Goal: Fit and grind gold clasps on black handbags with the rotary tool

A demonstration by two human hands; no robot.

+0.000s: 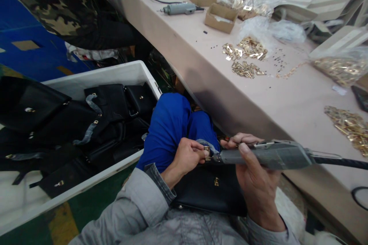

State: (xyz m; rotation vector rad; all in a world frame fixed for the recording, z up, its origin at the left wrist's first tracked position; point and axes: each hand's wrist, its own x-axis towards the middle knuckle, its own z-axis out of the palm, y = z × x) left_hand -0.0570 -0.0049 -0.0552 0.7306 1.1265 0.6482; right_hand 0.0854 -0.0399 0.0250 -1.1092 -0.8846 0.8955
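Note:
My right hand (255, 180) is wrapped round a grey electric screwdriver (273, 155), which lies level with its tip pointing left. A small gold metal clasp plate (207, 148) is pinched between the thumb and fingers of my left hand (188, 157). The screwdriver's bit meets or nearly meets this plate; I cannot tell which. Across my lap rests a black leather bag (209, 193), with a gold lock fitting (216, 181) on its surface. A strip of clear plastic film shows just behind the clasp plate.
A white bin (115, 68) of black bags stands at left. Loose gold fittings (247, 69), small cardboard boxes (220, 18) and a second electric screwdriver (182, 8) lie on the table (178, 42). Another person in a camouflage sleeve (57, 4) sits at upper left.

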